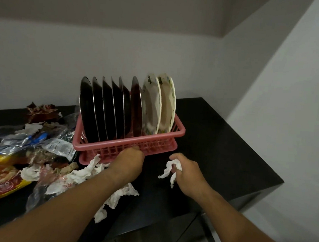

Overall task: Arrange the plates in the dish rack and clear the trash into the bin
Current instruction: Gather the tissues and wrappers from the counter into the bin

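Plates: six dark [107, 108] plus two white [158, 104] in the pink rack [178, 130]; right hand [186, 171] clutches one tissue [168, 171], left hand [129, 161] is fisted at the rim.

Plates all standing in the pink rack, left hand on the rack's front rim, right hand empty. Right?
Not quite. The right hand is not empty: its grip is closed on a crumpled white tissue, as the head view shows. The rest holds: the plates stand upright in the pink rack, and the left hand is on the rack's front rim.
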Demonstrator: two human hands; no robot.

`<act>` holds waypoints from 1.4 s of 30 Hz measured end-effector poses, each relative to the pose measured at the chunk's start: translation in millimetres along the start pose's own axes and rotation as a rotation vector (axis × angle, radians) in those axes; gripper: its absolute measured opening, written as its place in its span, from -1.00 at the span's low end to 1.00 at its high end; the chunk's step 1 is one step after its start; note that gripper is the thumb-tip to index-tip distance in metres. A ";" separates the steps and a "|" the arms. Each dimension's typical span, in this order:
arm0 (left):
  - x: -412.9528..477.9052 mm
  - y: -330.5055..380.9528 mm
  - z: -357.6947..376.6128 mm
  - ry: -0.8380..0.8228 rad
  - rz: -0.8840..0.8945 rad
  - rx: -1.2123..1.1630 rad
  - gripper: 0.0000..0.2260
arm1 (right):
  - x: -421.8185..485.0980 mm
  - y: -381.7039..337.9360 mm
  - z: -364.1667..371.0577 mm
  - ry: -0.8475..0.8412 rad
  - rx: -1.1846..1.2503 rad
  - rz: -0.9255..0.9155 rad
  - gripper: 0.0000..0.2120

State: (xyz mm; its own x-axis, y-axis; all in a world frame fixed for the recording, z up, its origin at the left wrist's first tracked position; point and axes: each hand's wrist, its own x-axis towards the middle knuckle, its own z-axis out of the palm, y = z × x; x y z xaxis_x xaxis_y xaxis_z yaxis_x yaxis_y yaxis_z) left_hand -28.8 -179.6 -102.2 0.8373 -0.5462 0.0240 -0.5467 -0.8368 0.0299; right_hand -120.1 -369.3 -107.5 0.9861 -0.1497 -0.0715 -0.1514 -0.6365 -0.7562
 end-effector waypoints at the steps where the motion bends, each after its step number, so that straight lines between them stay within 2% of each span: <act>1: -2.0 -4.8 -5.4 -0.006 0.003 -0.022 -0.84 | 2.9 -3.0 2.6 -0.015 -0.013 -0.007 -0.84; 2: -4.9 -10.6 -10.0 -0.011 -0.004 -0.044 -0.86 | 4.7 -8.0 5.0 -0.024 -0.022 -0.013 -0.94; 7: -21.2 -36.6 -19.8 -0.073 -0.093 -0.155 -0.85 | 10.8 -25.9 13.7 0.065 -0.010 -0.023 -0.57; 9: -25.7 -40.4 -18.5 -0.099 -0.105 -0.190 -0.83 | 12.6 -27.7 16.7 0.095 -0.025 -0.016 -0.54; 12: -29.2 -40.7 -12.3 -0.097 -0.164 -0.206 -0.84 | 12.6 -27.8 20.9 0.089 -0.117 0.003 -0.66; 15: -29.2 -38.4 -3.8 -0.055 -0.184 -0.048 -0.87 | 6.8 -25.4 25.2 -0.008 -0.200 0.027 -0.95; 16: -28.8 -37.4 -1.1 -0.044 -0.182 0.010 -0.89 | 3.9 -24.4 25.6 -0.029 -0.256 0.022 -0.90; 18: -27.2 -34.7 2.8 -0.047 -0.160 0.119 -0.90 | 0.4 -17.8 27.8 -0.080 -0.378 0.012 -0.60; 20: -24.8 -31.3 6.1 -0.066 -0.126 0.218 -0.88 | -4.3 -14.3 30.0 -0.120 -0.458 0.036 -0.41; 22: -22.3 -27.9 10.8 -0.083 -0.109 0.253 -0.85 | -7.1 -9.1 34.4 -0.123 -0.474 0.042 -0.48; 24: -19.9 -24.9 14.7 -0.111 -0.133 0.229 -0.84 | -9.5 -7.7 36.6 -0.072 -0.430 0.033 -0.71; 25: -18.6 -23.3 16.1 -0.125 -0.145 0.216 -0.83 | -10.0 -8.5 35.9 -0.040 -0.394 0.037 -0.76; 30: -11.7 -17.3 18.2 -0.102 -0.142 0.149 -0.78 | -10.5 -14.2 20.2 -0.066 -0.224 0.087 -0.46; 32: -7.9 -16.8 17.1 -0.079 -0.124 0.086 -0.74 | -10.0 -16.4 11.4 -0.105 -0.222 0.103 -0.52; 34: -4.3 -17.0 9.4 -0.081 -0.112 0.015 -0.71 | -7.0 -20.5 3.6 -0.113 -0.257 0.121 -0.68; 37: -0.3 -20.6 -7.3 -0.074 -0.072 -0.139 -0.83 | -2.4 -25.5 -3.7 -0.097 -0.254 0.159 -0.85; 39: -0.3 -23.4 -18.2 -0.061 -0.054 -0.237 -0.89 | 0.2 -27.4 -5.7 -0.093 -0.158 0.185 -0.85; 42: -3.9 -22.3 -33.3 -0.045 -0.024 -0.367 -0.72 | 1.3 -33.0 -4.3 -0.105 -0.096 0.196 -0.73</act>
State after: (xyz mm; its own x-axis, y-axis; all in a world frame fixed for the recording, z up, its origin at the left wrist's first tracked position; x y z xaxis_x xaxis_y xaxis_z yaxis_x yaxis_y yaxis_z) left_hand -20.0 -157.6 -69.7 0.8447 -0.5347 -0.0243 -0.4854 -0.7842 0.3865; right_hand -114.1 -351.8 -79.8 0.9380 -0.2013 -0.2823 -0.3418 -0.6726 -0.6563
